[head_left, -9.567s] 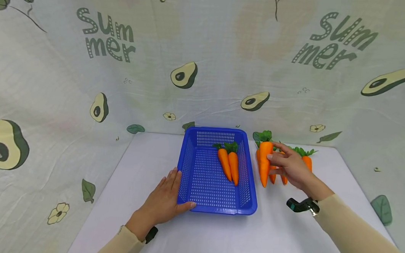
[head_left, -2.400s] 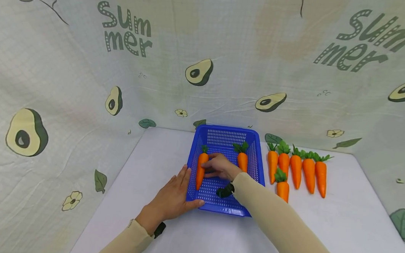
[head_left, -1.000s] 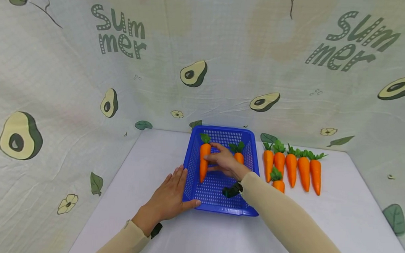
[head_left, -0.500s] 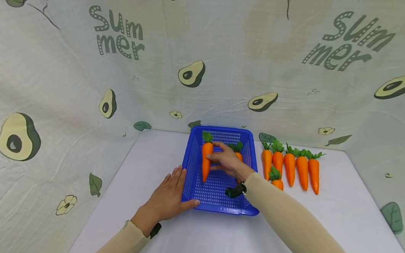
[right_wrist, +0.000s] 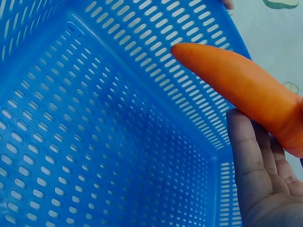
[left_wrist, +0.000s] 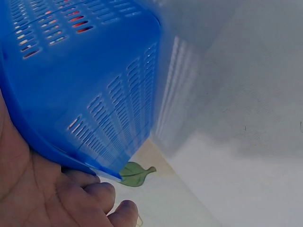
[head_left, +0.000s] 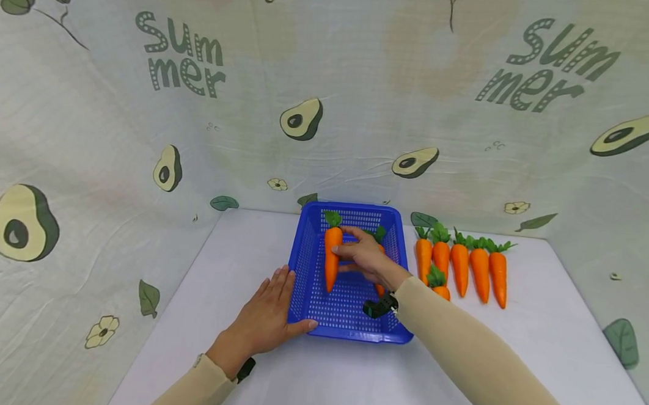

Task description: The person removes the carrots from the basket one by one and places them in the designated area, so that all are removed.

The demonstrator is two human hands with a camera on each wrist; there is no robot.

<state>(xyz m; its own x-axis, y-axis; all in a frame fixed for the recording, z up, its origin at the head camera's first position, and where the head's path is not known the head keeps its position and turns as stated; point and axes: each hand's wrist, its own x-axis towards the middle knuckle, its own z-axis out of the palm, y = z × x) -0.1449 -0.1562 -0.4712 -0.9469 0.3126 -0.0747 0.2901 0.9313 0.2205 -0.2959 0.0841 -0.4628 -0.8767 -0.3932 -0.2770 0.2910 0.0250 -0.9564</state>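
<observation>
My right hand (head_left: 367,253) holds an orange carrot (head_left: 330,261) with green leaves, thumb and fingers about its upper part. The carrot points tip-down over the left half of a blue perforated basket (head_left: 347,334). In the right wrist view this carrot (right_wrist: 246,85) is raised off the basket's floor. My left hand (head_left: 263,321) rests against the basket's front left corner, fingers straight along the left side and thumb on the front rim. Behind my right hand, another carrot (head_left: 379,290) lies in the basket, mostly hidden.
To the right of the basket, several carrots (head_left: 460,271) lie in a row on the white table (head_left: 527,335), leaves toward the back. One more carrot (head_left: 441,291) lies in front of them, partly covered by my right sleeve (head_left: 460,344). A printed cloth (head_left: 354,63) hangs behind.
Earlier my right hand held a carrot at the table row, then was at a carrot along the basket's left side. That carrot has since been lifted and shifted slightly right. My left hand stays put.
</observation>
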